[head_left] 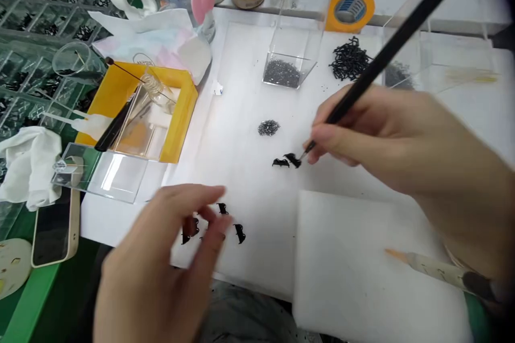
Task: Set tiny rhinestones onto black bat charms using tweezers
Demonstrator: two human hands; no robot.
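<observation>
My right hand (382,139) grips a slim black pen-like tool (374,67) with a fine tip. Its tip touches one of two small black curved parts (293,160), and the other part (280,163) lies just left of it on the white sheet. My left hand (169,262) hovers over the lower left of the sheet. Its thumb and forefinger are apart, with nothing visible between them. Several similar black parts (240,233) lie around and beneath those fingers, some partly hidden. A little heap of tiny dark grey bits (269,128) sits above the two parts.
At the back stand a clear scoop-shaped tray (281,72) of dark grains, a pile of black pieces (349,59) and orange tape (351,9). A yellow box (177,134) with tools and a phone (56,220) are left. Right front, a brush (438,270) rests on a white pad (341,257).
</observation>
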